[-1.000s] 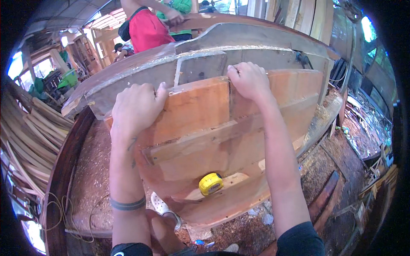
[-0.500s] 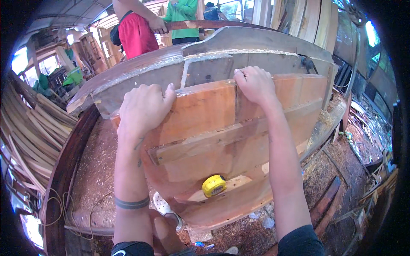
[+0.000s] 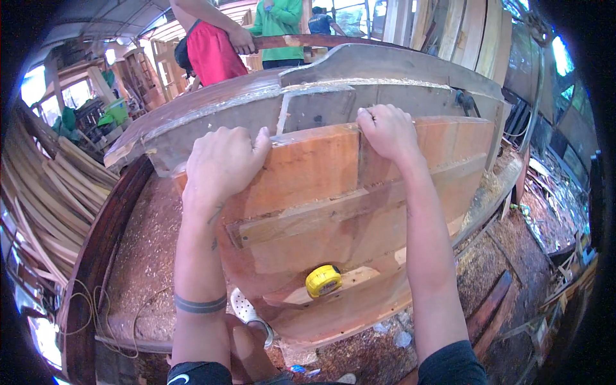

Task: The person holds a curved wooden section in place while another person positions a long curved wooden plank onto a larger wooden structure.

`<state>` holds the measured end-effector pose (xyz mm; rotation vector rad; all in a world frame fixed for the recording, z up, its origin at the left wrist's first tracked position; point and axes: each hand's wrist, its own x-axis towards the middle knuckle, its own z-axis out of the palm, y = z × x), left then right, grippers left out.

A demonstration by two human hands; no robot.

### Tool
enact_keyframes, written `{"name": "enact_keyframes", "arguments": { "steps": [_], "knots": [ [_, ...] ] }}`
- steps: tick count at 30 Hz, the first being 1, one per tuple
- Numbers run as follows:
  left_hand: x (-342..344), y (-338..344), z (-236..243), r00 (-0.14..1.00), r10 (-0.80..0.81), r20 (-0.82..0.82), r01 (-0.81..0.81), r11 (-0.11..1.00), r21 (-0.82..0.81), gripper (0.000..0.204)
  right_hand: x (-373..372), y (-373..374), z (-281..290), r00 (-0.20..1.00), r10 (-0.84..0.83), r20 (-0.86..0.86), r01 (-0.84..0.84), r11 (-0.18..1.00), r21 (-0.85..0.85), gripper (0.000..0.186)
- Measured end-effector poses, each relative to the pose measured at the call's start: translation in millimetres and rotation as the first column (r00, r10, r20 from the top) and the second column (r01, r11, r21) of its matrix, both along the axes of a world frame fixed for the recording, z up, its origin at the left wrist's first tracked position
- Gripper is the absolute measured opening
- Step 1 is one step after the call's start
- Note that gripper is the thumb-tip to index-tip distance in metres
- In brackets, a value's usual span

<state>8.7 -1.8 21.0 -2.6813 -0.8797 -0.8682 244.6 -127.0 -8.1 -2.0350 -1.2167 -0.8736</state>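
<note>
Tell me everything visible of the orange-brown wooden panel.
The wooden panel stands on edge, orange-brown, apparently several joined boards, with a vertical seam and horizontal battens across its near face. Its lower edge curves. Left hand and right hand grip its top edge; a yellow tape measure rests at its lower part. Behind the panel is a grey structure; whether they touch is unclear.

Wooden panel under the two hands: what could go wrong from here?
The yellow tape measure appears to rest loosely on a ledge of the wooden panel; tilting might drop it. The left hand and right hand grip the top edge close to the grey structure behind, so fingers could get pinched. The white clog near the lower edge might be struck if the panel slips.
</note>
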Motion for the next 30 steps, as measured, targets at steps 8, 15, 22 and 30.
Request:
{"name": "enact_keyframes", "arguments": {
  "steps": [8, 15, 22, 30],
  "knots": [
    [-2.1, 0.0, -0.2, 1.0, -0.015, 0.027, 0.014, 1.0, 0.017, 0.052, -5.0, -1.1, 1.5, 1.0, -0.005, -0.009, 0.005, 1.0, 0.008, 0.041],
    [-2.4, -2.0, 0.1, 1.0, -0.005, 0.001, 0.005, 1.0, 0.004, 0.051, 0.4, 0.1, -1.1, 0.999, 0.032, 0.015, -0.032, 0.999, 0.015, 0.042],
    [-2.9, -3.5, 3.5, 1.0, -0.023, 0.019, 0.023, 0.999, -0.027, 0.053, -16.5, -10.5, 6.1, 0.929, 0.37, 0.009, -0.358, 0.892, 0.276, 0.033],
    [-5.2, 7.6, -4.6, 0.992, -0.095, 0.083, 0.096, 0.995, -0.006, 0.057, -186.1, -4.6, -72.3, 0.698, 0.7, 0.15, -0.714, 0.668, 0.21, 0.049]
  ]
}}
